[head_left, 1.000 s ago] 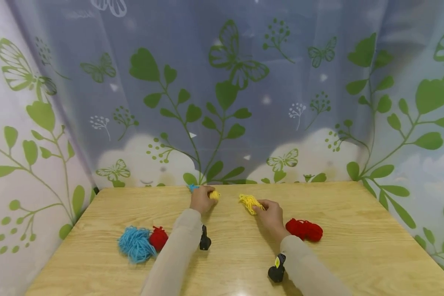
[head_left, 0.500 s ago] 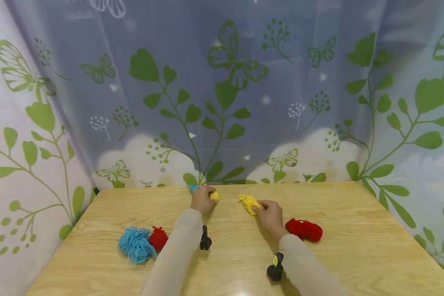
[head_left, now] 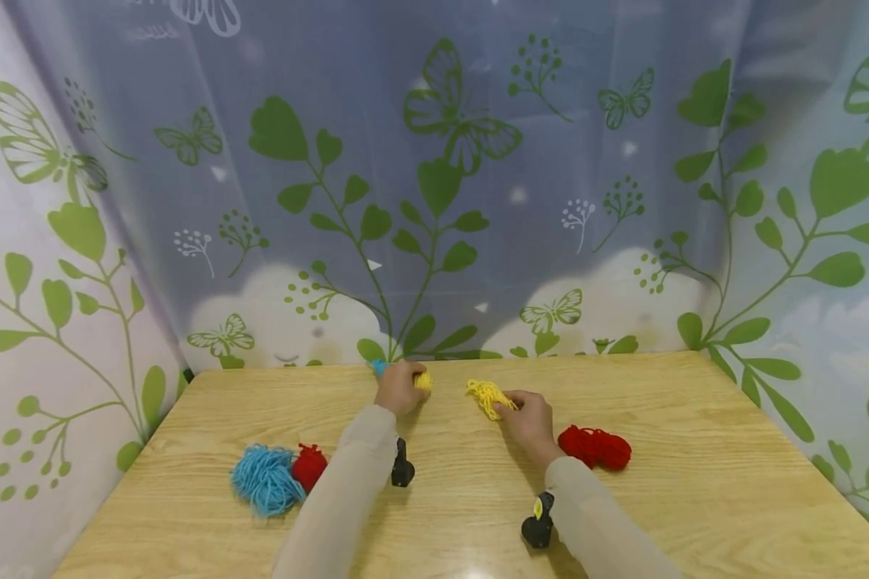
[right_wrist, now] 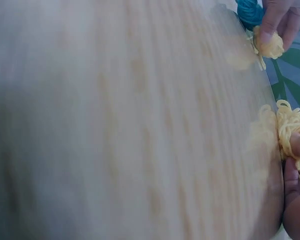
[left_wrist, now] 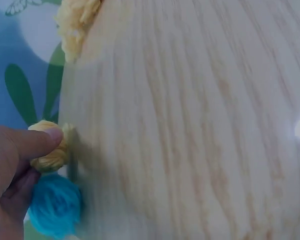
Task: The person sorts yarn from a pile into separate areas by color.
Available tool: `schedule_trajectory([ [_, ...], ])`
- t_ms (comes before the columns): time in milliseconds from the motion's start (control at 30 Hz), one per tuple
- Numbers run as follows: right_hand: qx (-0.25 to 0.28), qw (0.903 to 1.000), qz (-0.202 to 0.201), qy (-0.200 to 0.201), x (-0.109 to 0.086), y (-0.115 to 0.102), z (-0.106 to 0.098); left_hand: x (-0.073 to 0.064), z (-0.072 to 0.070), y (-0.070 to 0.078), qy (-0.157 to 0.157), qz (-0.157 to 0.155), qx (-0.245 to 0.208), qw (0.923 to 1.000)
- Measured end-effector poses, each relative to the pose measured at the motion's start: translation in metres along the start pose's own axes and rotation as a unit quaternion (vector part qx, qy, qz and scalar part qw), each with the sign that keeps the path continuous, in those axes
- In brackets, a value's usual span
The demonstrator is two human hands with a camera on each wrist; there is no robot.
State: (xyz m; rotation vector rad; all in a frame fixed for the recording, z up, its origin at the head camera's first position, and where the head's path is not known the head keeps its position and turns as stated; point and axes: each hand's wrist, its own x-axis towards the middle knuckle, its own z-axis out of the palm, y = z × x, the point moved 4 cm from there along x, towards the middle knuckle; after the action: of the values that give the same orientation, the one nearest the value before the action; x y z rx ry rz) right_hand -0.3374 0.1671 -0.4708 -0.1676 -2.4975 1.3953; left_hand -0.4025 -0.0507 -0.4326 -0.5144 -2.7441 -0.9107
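Wooden table below — the left hand is pinching a yellow ball, the right hand pinching yellow strands spilling beyond it.

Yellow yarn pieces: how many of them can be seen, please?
2. A small yellow ball is pinched in the left hand, beside a blue ball; a looser yellow bundle is held in the right hand. Each is partly covered by its hand; others may be hidden.

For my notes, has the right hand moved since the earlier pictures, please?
No, the right hand shows no visible shift against the red yarn beside it.
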Motion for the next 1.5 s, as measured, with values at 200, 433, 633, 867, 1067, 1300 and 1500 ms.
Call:
schedule_trajectory([
  [200,0.003,1.0,0.008,-0.005,0.002,0.003,0.001,0.002,0.002,0.021,-0.009,0.029,-0.021,0.9993],
  [433,0.0,0.9998,0.018,-0.008,0.006,0.005,0.001,-0.003,0.011,0.048,-0.03,0.046,-0.069,0.9961],
  [633,-0.001,0.9999,0.016,-0.005,0.008,0.004,0.001,-0.013,0.026,0.058,-0.016,0.024,-0.104,0.9941],
  [867,-0.008,0.9999,0.007,0.0,0.008,0.002,0.001,-0.025,0.042,0.063,-0.008,-0.014,-0.124,0.9921],
  [1067,-0.014,0.9999,-0.003,-0.001,0.006,0.002,0.0,-0.032,0.052,0.06,0.026,-0.022,-0.128,0.9912],
  [1300,-0.008,1.0,0.0,0.001,0.005,0.005,0.002,-0.034,0.058,0.056,0.046,-0.049,-0.137,0.9883],
  [1500,-0.004,1.0,0.002,0.0,0.003,0.007,0.003,-0.036,0.058,0.055,0.048,-0.058,-0.14,0.9873],
])
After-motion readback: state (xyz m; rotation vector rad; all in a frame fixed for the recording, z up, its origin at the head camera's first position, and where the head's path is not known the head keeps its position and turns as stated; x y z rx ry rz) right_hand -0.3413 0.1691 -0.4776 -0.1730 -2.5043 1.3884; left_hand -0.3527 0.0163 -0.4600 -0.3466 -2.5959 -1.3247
